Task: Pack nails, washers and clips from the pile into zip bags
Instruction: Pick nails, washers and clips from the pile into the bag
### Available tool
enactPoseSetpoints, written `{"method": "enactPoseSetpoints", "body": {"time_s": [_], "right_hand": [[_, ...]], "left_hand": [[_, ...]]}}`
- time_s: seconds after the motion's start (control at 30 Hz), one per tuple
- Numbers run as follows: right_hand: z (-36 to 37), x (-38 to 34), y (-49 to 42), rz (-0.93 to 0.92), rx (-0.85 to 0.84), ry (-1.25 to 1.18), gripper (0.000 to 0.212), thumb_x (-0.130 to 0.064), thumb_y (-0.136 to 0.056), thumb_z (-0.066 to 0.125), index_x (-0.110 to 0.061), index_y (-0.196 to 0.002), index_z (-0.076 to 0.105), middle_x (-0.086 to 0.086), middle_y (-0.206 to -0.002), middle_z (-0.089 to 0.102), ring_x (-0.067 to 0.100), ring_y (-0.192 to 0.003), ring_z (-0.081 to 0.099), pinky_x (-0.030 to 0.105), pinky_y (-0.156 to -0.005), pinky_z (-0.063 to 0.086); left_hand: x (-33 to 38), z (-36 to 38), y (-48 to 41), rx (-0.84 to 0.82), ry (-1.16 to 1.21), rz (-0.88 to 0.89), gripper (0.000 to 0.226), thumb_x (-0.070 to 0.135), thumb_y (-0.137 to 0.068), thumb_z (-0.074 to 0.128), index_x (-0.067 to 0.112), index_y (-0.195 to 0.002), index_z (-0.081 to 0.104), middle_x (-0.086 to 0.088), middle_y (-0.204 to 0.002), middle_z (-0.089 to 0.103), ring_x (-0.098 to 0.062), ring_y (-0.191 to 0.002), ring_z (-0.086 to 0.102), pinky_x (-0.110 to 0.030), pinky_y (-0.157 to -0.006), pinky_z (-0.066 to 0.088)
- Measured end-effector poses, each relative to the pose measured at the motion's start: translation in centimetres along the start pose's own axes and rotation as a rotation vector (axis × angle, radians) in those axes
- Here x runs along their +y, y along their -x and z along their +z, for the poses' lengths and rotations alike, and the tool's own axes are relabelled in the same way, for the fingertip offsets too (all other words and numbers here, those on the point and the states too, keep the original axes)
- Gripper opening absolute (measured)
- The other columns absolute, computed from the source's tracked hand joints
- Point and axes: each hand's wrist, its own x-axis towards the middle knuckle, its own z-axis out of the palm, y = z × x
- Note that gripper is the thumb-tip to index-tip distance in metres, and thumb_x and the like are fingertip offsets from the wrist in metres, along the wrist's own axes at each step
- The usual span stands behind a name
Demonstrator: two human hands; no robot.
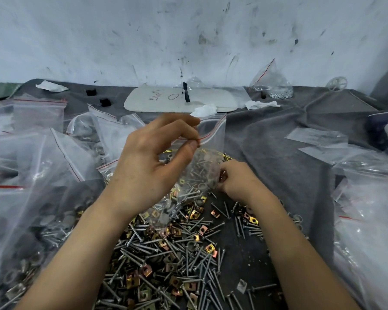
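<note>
A: Progress?

B: Partway, by my reading. Filled bags (43, 175) are heaped at left and right. A large pile (177, 253) of nails (143, 260), washers (192, 244) and gold clips (132, 281) is still loose on the grey cloth (278, 142). Flat empty bags (316, 136) wait at right.

A: Bag in hand?

B: The zip bag (211, 139) hangs over the pile, mouth apparently unsealed, with nails and washers inside. The left hand (152, 162) pinches its red zip strip. The right hand (235, 177) is curled low beside the bag, at the pile; I cannot tell whether it grasps a piece.
</note>
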Motion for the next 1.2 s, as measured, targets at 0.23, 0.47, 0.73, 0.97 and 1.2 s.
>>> {"method": "enactPoseSetpoints", "body": {"time_s": [0.23, 0.47, 0.73, 0.97, 1.2], "right_hand": [[-5.6, -1.7, 2.2, -0.107, 0.387, -0.653, 0.024, -0.005, -0.079, 0.071, -0.026, -0.072, 0.061, -0.003, -0.07, 0.061, 0.007, -0.059, 0.056, 0.023, -0.054, 0.05], [-7.9, -5.4, 5.7, -0.462, 0.556, -0.779, 0.023, -0.009, -0.077, 0.074, -0.029, -0.076, 0.062, -0.009, -0.073, 0.066, 0.004, -0.072, 0.062, 0.02, -0.067, 0.05], [-7.2, -4.0, 4.1, -0.394, 0.617, -0.791, 0.016, -0.016, -0.084, 0.066, -0.03, -0.076, 0.063, -0.02, -0.069, 0.065, -0.005, -0.069, 0.059, 0.012, -0.068, 0.045], [-2.0, -0.9, 0.6, -0.052, 0.251, -0.33, 0.013, -0.008, -0.083, 0.069, -0.019, -0.076, 0.066, -0.002, -0.073, 0.064, 0.004, -0.062, 0.055, 0.008, -0.06, 0.042], [1.2, -1.2, 0.3, -0.019, 0.112, -0.057, 0.006, -0.018, -0.084, 0.067, -0.018, -0.09, 0.067, 0.006, -0.095, 0.064, 0.029, -0.102, 0.057, 0.037, -0.087, 0.045]], "left_hand": [[0.3, 0.2, 0.1, -0.038, 0.021, -0.005, 0.019, 0.027, -0.091, 0.054, 0.013, -0.089, 0.067, 0.004, -0.117, 0.064, -0.016, -0.113, 0.063, -0.048, -0.087, 0.052], [0.5, 0.4, 0.1, -0.078, -0.006, 0.034, 0.02, 0.024, -0.091, 0.054, 0.01, -0.09, 0.068, -0.001, -0.117, 0.064, -0.013, -0.113, 0.062, -0.045, -0.089, 0.053], [0.2, 0.2, 0.0, -0.01, 0.004, 0.001, 0.021, 0.027, -0.091, 0.053, 0.012, -0.09, 0.067, 0.006, -0.115, 0.064, -0.014, -0.111, 0.062, -0.049, -0.087, 0.052], [0.1, -0.1, -0.1, 0.028, -0.012, -0.006, 0.012, 0.029, -0.09, 0.053, 0.024, -0.091, 0.063, 0.006, -0.115, 0.065, -0.015, -0.111, 0.063, -0.051, -0.085, 0.054], [0.0, -0.3, -0.1, 0.031, -0.022, -0.005, 0.011, 0.029, -0.09, 0.052, 0.024, -0.091, 0.063, 0.008, -0.115, 0.065, -0.016, -0.11, 0.064, -0.053, -0.082, 0.054]]}}
